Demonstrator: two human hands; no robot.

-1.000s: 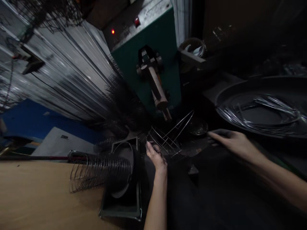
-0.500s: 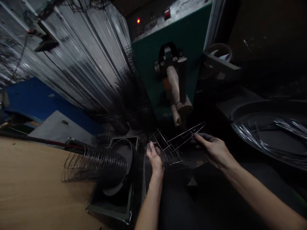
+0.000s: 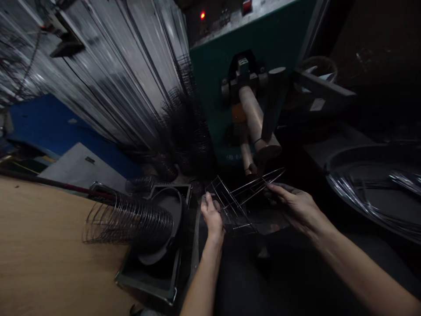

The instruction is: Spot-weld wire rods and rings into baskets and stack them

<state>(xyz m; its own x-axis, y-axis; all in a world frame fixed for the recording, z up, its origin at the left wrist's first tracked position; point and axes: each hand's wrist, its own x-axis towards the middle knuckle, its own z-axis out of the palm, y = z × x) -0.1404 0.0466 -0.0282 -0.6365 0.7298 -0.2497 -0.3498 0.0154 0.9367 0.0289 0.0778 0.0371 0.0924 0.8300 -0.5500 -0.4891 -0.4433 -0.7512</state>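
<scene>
Between my hands is a thin wire frame (image 3: 234,202) made of crossed metal rods, with a pointed loop at its right end. My left hand (image 3: 212,213) is closed on the frame's left side, thumb up. With finger and thumb my right hand (image 3: 291,199) pinches the loop at the right. The frame sits just below the two metal electrode arms (image 3: 259,118) of a green machine (image 3: 210,83); whether it touches the lower arm I cannot tell. Dark shadow hides part of the frame's lower side.
At the left, a row of wire rings (image 3: 128,219) hangs by a dark round pan over a green metal crate (image 3: 148,287). A wooden board (image 3: 49,245) lies beside it. Wire lies in a large round tray (image 3: 332,164) at the right. Stacked wire pieces (image 3: 184,118) stand behind.
The view has shifted slightly, so the machine appears further right and higher. Both hands keep their hold on the wire frame, which has hardly moved between them.
</scene>
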